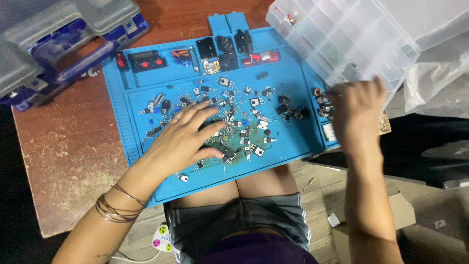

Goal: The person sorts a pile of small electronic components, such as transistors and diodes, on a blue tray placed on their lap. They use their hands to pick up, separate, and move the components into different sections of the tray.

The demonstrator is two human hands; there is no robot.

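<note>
My left hand [183, 137] lies flat on the blue work mat [293, 142], fingers spread apart over the pile of small black electronic parts [234, 127] scattered across its middle, holding nothing. My right hand [356, 110] is at the mat's right edge, blurred; its fingers curl toward the lower edge of the clear plastic compartment box [342, 39], and I cannot tell whether they pinch anything. A grey and blue toolbox [58, 44] sits at the bench's far left corner.
</note>
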